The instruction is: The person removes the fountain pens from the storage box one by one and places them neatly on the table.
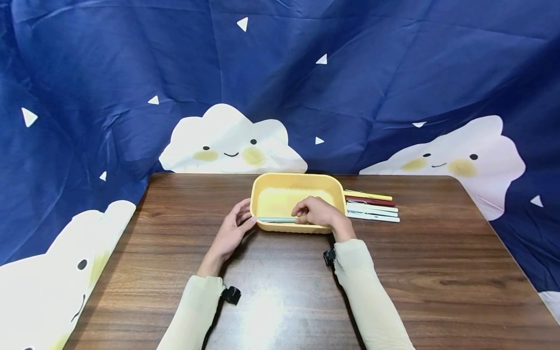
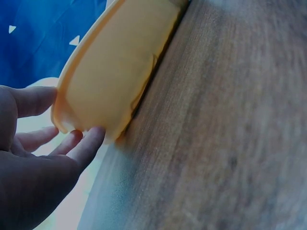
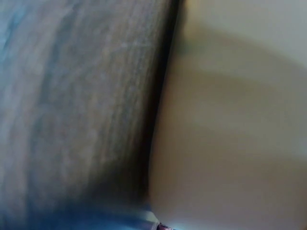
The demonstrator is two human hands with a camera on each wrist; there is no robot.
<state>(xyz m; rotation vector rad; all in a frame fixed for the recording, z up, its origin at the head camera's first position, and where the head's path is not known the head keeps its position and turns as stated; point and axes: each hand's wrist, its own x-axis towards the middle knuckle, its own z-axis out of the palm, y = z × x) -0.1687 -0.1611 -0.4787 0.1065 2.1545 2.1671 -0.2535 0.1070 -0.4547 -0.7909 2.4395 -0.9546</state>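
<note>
My right grip [image 1: 321, 212] pinches the pale blue pen [image 1: 276, 220], which extends leftward from it inside the yellow box [image 1: 273, 199], perhaps for keeping straight; my left grip [image 1: 229, 231], loosely spread, touches the box's corner, probably for steadiness; more pens [image 1: 374, 208] lie rightward of both.

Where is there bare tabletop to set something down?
Bare wood lies left of the left hand, between the sleeves, and right of the pens. It is crowded at the yellow tray: left hand at its left end, right hand pinching a teal pen inside, pens beside its right end.
</note>
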